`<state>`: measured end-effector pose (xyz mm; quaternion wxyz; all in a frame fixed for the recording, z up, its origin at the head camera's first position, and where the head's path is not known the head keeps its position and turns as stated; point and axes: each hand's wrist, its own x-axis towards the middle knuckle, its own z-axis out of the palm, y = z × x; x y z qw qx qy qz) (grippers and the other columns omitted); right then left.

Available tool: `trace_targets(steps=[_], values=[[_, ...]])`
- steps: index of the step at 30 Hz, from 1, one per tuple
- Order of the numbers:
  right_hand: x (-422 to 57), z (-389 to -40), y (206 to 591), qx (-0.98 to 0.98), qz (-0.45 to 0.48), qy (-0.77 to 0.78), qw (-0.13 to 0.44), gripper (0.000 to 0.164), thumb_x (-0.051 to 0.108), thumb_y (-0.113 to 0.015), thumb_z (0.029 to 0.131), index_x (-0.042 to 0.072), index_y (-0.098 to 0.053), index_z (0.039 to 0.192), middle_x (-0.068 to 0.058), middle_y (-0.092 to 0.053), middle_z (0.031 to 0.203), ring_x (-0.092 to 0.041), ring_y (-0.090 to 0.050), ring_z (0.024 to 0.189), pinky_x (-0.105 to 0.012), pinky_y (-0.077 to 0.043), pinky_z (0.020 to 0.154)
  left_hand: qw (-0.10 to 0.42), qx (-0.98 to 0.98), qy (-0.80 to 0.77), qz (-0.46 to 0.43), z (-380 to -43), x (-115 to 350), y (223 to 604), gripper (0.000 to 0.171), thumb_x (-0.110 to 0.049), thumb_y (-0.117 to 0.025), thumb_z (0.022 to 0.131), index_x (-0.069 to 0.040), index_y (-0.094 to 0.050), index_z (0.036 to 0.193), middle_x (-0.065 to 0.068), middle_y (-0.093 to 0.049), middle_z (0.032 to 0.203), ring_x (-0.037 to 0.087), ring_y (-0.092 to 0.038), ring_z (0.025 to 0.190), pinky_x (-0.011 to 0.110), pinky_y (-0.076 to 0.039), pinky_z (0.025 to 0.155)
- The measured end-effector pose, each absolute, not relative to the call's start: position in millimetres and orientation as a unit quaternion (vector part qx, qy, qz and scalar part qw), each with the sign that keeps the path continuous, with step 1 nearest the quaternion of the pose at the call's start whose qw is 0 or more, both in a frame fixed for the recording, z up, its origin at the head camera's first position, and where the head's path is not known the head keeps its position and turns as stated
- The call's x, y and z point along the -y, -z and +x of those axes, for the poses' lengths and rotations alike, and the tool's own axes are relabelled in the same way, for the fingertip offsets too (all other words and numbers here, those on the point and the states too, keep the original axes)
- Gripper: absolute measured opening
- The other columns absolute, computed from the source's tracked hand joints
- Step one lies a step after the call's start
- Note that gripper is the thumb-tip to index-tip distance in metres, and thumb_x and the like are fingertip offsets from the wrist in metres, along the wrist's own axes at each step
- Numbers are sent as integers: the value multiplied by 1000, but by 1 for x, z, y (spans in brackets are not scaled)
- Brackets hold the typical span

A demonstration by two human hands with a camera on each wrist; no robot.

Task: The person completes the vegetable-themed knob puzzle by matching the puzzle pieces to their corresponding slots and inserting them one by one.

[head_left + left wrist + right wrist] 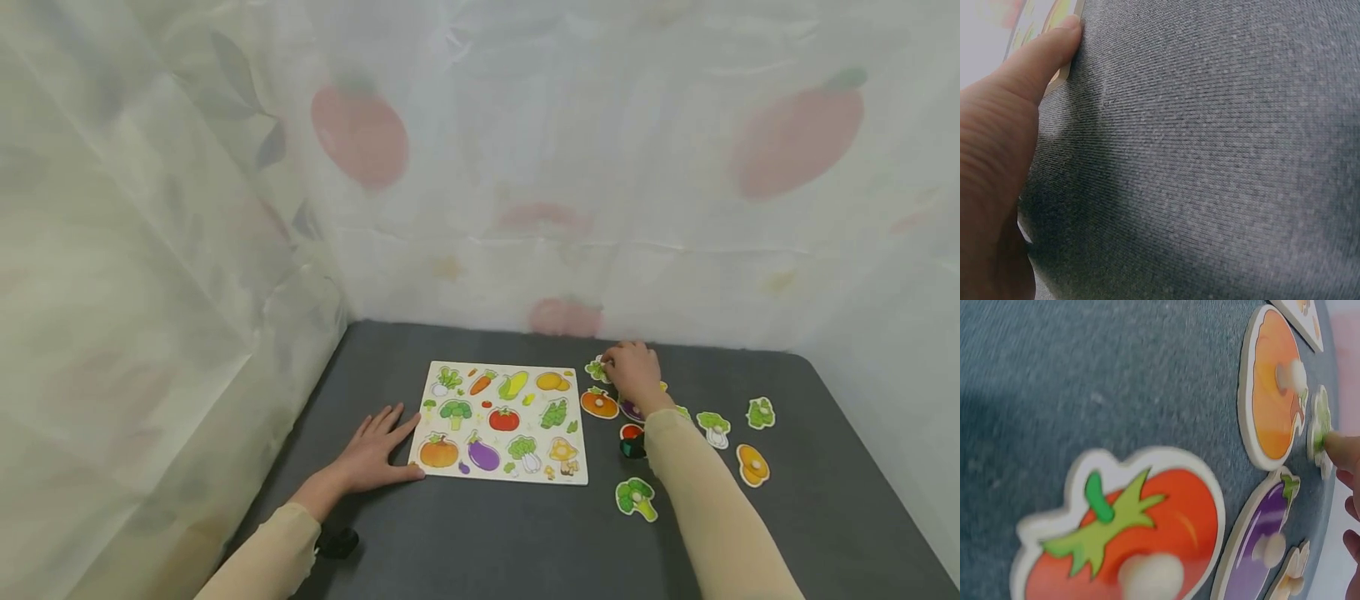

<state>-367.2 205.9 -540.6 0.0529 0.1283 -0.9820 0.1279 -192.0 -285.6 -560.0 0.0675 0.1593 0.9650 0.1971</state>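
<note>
My left hand [375, 454] lies with fingers spread at the left edge of the white vegetable puzzle board [467, 423]; its thumb [1054, 47] touches the board's corner in the left wrist view. Beyond the board's right side, my right hand [636, 373] pinches a leafy green puzzle piece [597, 369], whose knob the fingertips hide. That piece [1319, 422] appears at the right edge of the right wrist view. Close to this hand lie a pumpkin piece [598, 404], an eggplant piece [1260, 534] and a tomato piece [1141, 519], each with a knob.
Right of the board are a broccoli piece [634, 497], a bok choy piece [714, 428], a green piece [761, 412] and an orange-yellow piece [752, 465]. My right forearm partly covers other pieces. A pale printed curtain [465, 275] hangs behind the dark table [480, 533].
</note>
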Motion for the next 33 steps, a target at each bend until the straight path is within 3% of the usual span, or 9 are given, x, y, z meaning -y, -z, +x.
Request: trace_targets(steps=[9, 16, 33], values=[[-213, -361, 543, 983, 90, -150, 52, 28, 33, -73, 95, 6, -77, 94, -18, -64, 107, -42, -49, 108, -58, -43, 87, 78, -968, -180, 154, -191, 284, 553, 104, -72, -70, 83, -15, -34, 162, 22, -22, 166, 46, -17, 152, 67, -10, 119], [-216, -357, 543, 978, 125, -158, 55, 20, 24, -70, 97, 9, -79, 106, -20, -66, 118, -47, -47, 119, -63, -42, 96, 84, -970, -171, 150, -191, 283, 552, 104, -75, -68, 83, -17, -33, 162, 21, -22, 167, 45, -16, 153, 66, -10, 120], [-213, -353, 544, 976, 111, -181, 40, 21, 27, -73, 95, 9, -79, 104, -24, -63, 128, -49, -42, 128, -67, -34, 107, 62, -966, -193, 161, -190, 282, 553, 102, -69, -73, 82, -12, -38, 160, 25, -26, 164, 49, -20, 150, 69, -12, 117]])
